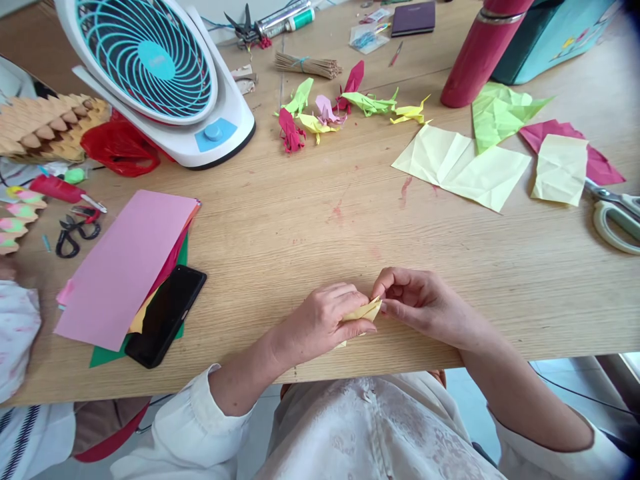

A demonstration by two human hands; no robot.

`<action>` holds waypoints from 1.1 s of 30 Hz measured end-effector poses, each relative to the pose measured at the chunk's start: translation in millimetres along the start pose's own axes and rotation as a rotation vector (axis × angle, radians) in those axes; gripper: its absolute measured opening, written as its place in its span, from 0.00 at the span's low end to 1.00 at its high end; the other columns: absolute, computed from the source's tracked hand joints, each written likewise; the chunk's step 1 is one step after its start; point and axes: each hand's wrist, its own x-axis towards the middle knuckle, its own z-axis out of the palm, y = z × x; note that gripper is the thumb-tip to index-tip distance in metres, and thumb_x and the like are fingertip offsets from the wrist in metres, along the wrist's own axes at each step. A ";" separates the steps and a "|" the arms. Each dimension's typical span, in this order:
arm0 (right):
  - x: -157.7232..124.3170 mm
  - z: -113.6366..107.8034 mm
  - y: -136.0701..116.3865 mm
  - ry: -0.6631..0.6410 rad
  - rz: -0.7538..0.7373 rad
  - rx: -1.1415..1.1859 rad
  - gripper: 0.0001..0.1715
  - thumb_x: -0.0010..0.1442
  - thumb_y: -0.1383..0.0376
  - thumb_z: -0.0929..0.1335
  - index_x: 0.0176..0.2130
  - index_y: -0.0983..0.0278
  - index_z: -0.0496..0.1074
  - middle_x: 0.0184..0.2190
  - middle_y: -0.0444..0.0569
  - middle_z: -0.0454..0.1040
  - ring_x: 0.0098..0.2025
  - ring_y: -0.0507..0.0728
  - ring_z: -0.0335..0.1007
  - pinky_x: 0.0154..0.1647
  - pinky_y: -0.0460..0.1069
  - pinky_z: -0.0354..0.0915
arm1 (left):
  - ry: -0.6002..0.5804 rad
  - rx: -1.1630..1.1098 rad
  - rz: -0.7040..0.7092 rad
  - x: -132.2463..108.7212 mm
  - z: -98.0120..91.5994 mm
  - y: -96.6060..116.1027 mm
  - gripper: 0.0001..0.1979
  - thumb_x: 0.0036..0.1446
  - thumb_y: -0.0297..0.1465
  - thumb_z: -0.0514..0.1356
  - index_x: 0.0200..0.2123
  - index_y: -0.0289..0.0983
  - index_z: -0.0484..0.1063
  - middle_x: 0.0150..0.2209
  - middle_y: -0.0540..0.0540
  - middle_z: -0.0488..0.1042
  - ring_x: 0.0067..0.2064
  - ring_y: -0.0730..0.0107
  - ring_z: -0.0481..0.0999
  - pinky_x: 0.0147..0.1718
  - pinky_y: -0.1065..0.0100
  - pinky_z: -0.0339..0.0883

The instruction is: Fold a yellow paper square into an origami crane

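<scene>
A small folded piece of yellow origami paper [366, 311] is held just above the front edge of the table. My left hand [330, 317] wraps round it from the left, hiding much of it, with thumb below and fingers above. At its right tip, my right hand [417, 303] is closed in a pinch, thumb and forefinger at the paper's pointed end. Beyond my hands stand several folded paper figures, among them a green one [370, 103], a yellow one [411, 112] and a dark pink one [290, 131].
Left lie a pink paper stack [130, 260], a black phone [166, 317] and small black scissors [75, 233]. A fan [160, 73] stands behind them. Creased yellow sheets [460, 167], large scissors [620, 213] and a red bottle [480, 57] are right. Part of another person's clothing [17, 333] shows far left.
</scene>
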 end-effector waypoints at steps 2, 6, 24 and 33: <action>0.4 0.3 -0.3 -0.003 -0.005 0.008 0.09 0.65 0.60 0.70 0.38 0.64 0.72 0.30 0.43 0.71 0.32 0.50 0.65 0.33 0.46 0.59 | -0.005 0.032 0.022 0.3 -0.1 0.6 0.13 0.68 0.38 0.57 0.35 0.35 0.70 0.30 0.50 0.69 0.32 0.72 0.66 0.34 0.71 0.61; 1.2 1.0 -0.1 -0.005 -0.013 0.034 0.11 0.63 0.59 0.72 0.37 0.65 0.72 0.30 0.44 0.71 0.32 0.50 0.65 0.32 0.46 0.59 | -0.050 0.052 0.037 1.0 -0.6 0.4 0.14 0.69 0.38 0.55 0.34 0.35 0.70 0.30 0.49 0.70 0.33 0.72 0.67 0.35 0.71 0.61; 0.5 2.5 -4.4 -0.016 -0.098 0.139 0.06 0.62 0.65 0.72 0.41 0.64 0.77 0.32 0.44 0.74 0.34 0.50 0.73 0.37 0.46 0.69 | -0.117 -0.291 -0.059 2.9 -2.2 -7.6 0.16 0.69 0.42 0.54 0.39 0.34 0.69 0.34 0.48 0.68 0.36 0.71 0.68 0.38 0.70 0.63; 0.1 4.9 -7.9 -0.036 -0.101 0.128 0.07 0.63 0.62 0.72 0.38 0.64 0.76 0.32 0.47 0.77 0.34 0.52 0.75 0.37 0.48 0.72 | -0.148 -0.399 -0.088 3.7 -2.5 -7.2 0.18 0.68 0.45 0.54 0.35 0.35 0.68 0.31 0.49 0.66 0.34 0.71 0.67 0.37 0.70 0.63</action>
